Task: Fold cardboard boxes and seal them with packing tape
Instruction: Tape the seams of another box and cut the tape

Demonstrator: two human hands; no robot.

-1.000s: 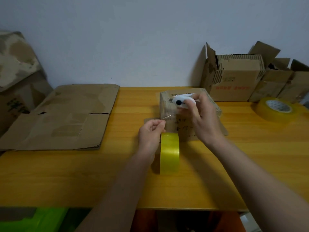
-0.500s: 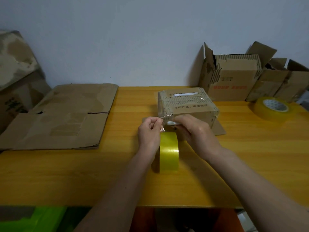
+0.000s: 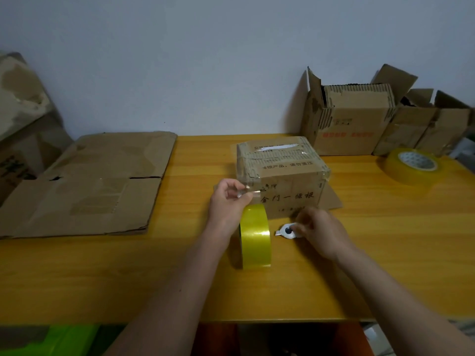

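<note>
Between left fingers [image 3: 241, 192]: tape end [image 3: 250, 193]

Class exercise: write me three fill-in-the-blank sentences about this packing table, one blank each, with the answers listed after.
1. The left hand pinches the clear tape end against the ____.
2. The tape roll nearest the hands stands on its ____.
3. The right hand is at the small white ____ lying on the table.

Answers: box; edge; cutter

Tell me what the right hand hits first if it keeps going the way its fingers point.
The right hand points left along the table; beyond the small white cutter at its fingertips, it would likely meet the upright yellow tape roll first.
</note>
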